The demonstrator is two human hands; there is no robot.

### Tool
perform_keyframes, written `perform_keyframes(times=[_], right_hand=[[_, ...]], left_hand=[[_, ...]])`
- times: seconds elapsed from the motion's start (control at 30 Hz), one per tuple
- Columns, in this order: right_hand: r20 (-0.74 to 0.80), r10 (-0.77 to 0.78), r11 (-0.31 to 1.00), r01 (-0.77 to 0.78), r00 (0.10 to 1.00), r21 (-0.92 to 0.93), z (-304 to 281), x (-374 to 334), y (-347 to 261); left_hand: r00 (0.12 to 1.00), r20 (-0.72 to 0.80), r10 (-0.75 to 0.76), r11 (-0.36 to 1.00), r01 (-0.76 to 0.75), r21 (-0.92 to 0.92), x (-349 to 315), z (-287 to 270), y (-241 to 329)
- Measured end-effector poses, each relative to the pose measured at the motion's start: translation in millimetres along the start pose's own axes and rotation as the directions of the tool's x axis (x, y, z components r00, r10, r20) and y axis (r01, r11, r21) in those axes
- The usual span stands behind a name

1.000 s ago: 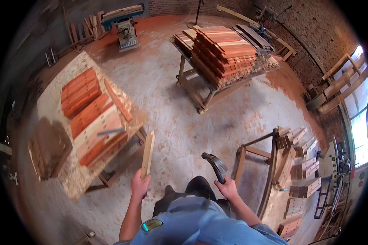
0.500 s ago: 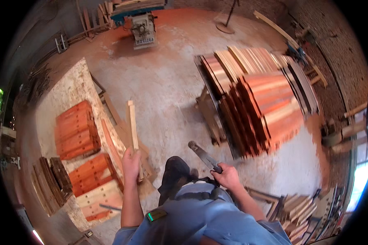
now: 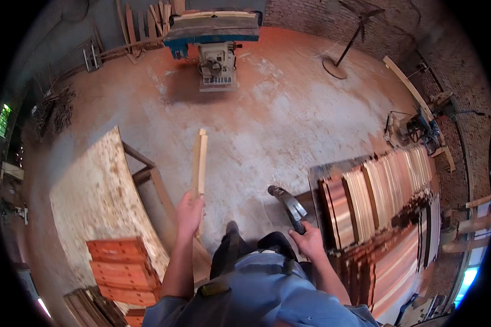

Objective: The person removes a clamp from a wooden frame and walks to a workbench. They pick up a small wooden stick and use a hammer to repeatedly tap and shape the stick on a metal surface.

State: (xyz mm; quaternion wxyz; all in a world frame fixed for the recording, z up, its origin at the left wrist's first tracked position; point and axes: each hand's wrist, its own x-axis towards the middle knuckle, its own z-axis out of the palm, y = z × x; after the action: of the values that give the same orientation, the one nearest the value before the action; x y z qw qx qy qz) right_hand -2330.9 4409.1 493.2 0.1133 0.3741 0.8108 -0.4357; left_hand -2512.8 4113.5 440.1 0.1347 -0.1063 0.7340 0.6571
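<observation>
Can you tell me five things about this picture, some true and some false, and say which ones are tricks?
1. The right hand holds a hammer. True.
2. The left hand holds light wood. True.
3. The hammer is touching the light wood. False: they are apart, one in each hand.
4. A fan stands on the floor. True.
5. The person is dressed in a bright yellow top. False: the shirt is blue.
</observation>
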Motion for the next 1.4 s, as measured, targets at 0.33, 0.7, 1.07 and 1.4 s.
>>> perform_keyframes(times=[0.33, 0.7, 1.07, 1.4], right_hand=[[-0.148, -0.125, 0.984, 0.142, 0.981, 0.109, -18.3, 294.8, -112.5], [-0.133, -0.063, 0.916, 0.11, 0.989, 0.386, -124.0, 544.9, -297.3], [0.011, -0.074, 0.93, 0.065, 0.997, 0.362, -199.2, 765.4, -458.9], [0.316, -0.309, 0.881, 0.145, 0.897, 0.45, -257.2, 1032.4, -643.5]], left_hand=[[1.0, -0.017, 0.024, 0.999, -0.024, 0.043, 235.7, 57.7, 104.7], [0.992, -0.12, -0.027, 0.999, 0.023, -0.037, 472.7, 107.2, 202.3], [0.971, -0.201, -0.125, 0.984, 0.097, -0.147, 710.2, 197.9, 262.0], [0.783, -0.561, -0.27, 0.96, 0.174, -0.22, 755.6, 243.2, 253.1]])
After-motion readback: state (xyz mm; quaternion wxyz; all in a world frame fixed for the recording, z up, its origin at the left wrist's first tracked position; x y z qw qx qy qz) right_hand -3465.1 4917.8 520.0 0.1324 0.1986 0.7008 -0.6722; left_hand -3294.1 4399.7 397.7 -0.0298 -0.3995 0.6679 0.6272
